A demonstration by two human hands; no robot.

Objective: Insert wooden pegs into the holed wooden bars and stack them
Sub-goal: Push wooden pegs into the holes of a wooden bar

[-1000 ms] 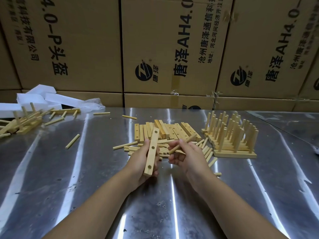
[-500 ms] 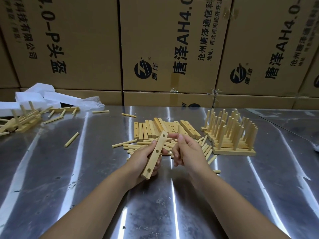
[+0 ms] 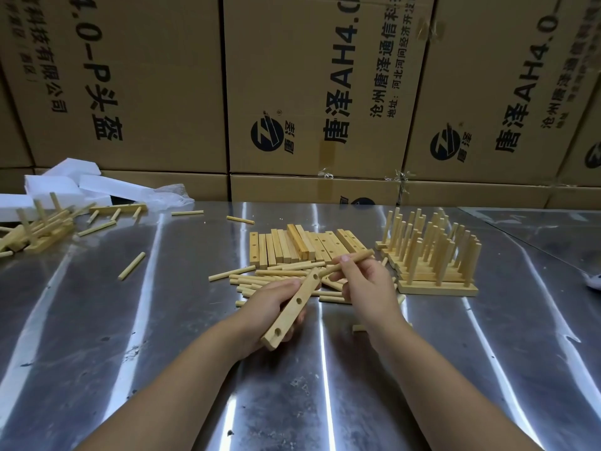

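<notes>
Wooden bar (image 3: 292, 312) tilts above the steel counter (image 3: 130, 320), gripped in my left hand (image 3: 270, 304). My right hand (image 3: 367, 286) pinches a peg (image 3: 360, 256), its tip at the bar's far hole; pegged bars (image 3: 432, 278) stand just right.

Moderate, warm light falls from overhead; the steel table (image 3: 97, 320) throws it back as long white streaks of glare running toward the camera, and only faint, soft shadows lie beneath the left hand (image 3: 266, 301) and right hand (image 3: 367, 288). The bar (image 3: 289, 315) and peg (image 3: 351, 259) they hold look sharp and crisp-edged. The wide lens bows the cartons (image 3: 146, 76) at the edges, where their print turns soft.
</notes>
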